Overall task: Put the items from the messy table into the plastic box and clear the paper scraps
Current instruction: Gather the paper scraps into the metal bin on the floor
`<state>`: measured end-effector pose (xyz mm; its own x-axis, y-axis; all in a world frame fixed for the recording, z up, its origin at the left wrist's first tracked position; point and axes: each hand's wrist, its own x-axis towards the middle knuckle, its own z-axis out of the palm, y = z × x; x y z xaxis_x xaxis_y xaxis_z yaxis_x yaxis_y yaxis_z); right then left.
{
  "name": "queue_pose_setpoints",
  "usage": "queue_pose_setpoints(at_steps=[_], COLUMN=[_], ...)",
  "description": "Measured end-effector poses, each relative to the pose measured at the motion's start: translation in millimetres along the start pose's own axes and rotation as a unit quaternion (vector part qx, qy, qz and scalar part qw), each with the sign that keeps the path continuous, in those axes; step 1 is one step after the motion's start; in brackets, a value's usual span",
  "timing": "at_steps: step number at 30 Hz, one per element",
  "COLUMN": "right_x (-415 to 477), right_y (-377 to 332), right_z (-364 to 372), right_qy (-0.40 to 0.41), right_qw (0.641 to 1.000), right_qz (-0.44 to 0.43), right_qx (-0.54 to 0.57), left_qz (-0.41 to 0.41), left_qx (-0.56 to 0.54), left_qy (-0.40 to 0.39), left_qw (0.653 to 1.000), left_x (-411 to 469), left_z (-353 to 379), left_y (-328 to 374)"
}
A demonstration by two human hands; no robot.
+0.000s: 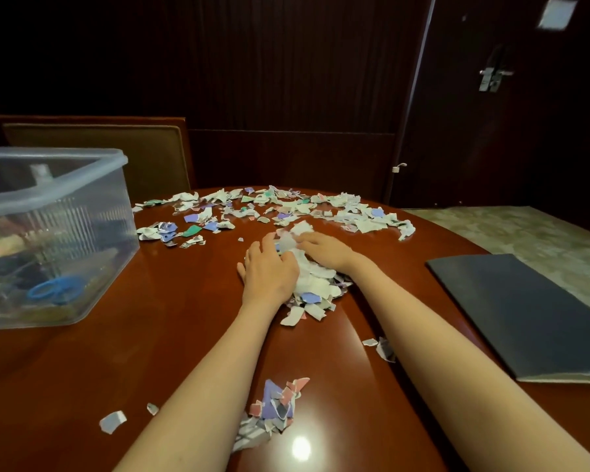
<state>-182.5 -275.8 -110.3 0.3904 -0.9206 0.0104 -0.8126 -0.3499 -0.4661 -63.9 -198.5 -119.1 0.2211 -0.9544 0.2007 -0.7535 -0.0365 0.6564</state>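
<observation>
A heap of torn paper scraps (312, 289) lies in the middle of the red-brown table (171, 335). My left hand (269, 267) rests flat against the heap's left side, fingers spread. On the far right side of the heap, my right hand (324, 248) lies with its fingers over the scraps. More loose scraps (286, 207) are strewn across the far part of the table. A smaller pile (273, 408) sits near me between my forearms. The clear plastic box (53, 233) stands at the left and holds blue scissors (57, 290) and other items.
A dark folder (525, 315) lies on the table at the right. A padded chair (99, 155) stands behind the box. Single scraps (112, 421) lie near the front left and a few (380, 347) by my right forearm. The table edge curves away at the far right.
</observation>
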Motion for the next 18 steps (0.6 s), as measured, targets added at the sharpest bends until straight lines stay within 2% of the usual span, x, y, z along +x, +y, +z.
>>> queue_pose_setpoints(at_steps=[4,6,10,14,18], right_x=[-34.0,-52.7,-85.1,-112.5,-141.0], right_y=[-19.9,-28.6,-43.5,-54.1,-62.8], right_z=[2.5,4.8,1.9,-3.8,-8.3], right_qy=[-0.031,-0.055,-0.099,-0.143,-0.133], right_qw=[0.994,0.987,0.973,0.965,0.962], right_qz=[-0.022,-0.029,-0.002,0.021,0.028], right_qx=[0.099,0.148,0.207,0.219,0.238], left_qz=[0.008,0.018,0.033,0.046,0.076], left_qx=[-0.086,-0.089,-0.056,0.055,0.100], left_qy=[-0.005,-0.011,-0.038,-0.111,-0.141], left_qw=[0.996,0.996,0.997,0.991,0.982], left_x=[-2.0,-4.8,-16.5,-42.9,-69.0], left_z=[-5.9,-8.3,-16.2,-33.3,-48.4], left_y=[-4.3,-7.4,-7.4,-6.1,-10.0])
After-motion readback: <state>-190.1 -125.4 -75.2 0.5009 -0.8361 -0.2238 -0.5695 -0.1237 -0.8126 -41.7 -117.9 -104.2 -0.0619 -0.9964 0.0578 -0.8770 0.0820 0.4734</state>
